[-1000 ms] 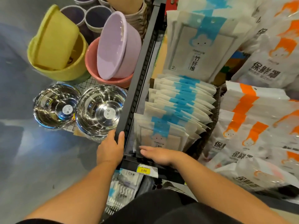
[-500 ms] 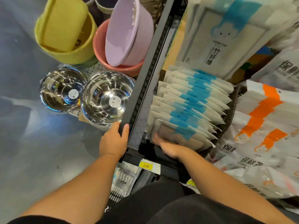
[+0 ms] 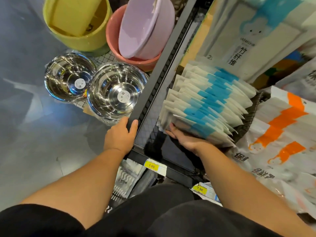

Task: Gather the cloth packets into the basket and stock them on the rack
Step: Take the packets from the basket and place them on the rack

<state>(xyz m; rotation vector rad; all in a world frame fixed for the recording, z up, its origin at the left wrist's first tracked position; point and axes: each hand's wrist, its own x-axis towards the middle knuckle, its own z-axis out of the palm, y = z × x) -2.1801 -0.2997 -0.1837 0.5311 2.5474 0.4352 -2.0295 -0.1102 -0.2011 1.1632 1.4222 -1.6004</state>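
Nearly done, I judge: the cloth packets (image 3: 205, 103) stand filed in the basket (image 3: 256, 106) on the rack (image 3: 153, 93), the left hand (image 3: 119, 135) clasping its frame with curled fingers, the right hand (image 3: 186, 139) at the near packet, its grip impossible to tell.

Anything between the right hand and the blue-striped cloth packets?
Nothing visible. The right hand touches the front of the cloth packets in the basket; its fingertips are hidden. The left hand grips the rack frame.

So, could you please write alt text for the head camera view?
The right hand touches the front of a row of blue-striped cloth packets in a dark basket, while the left hand grips the black rack post.
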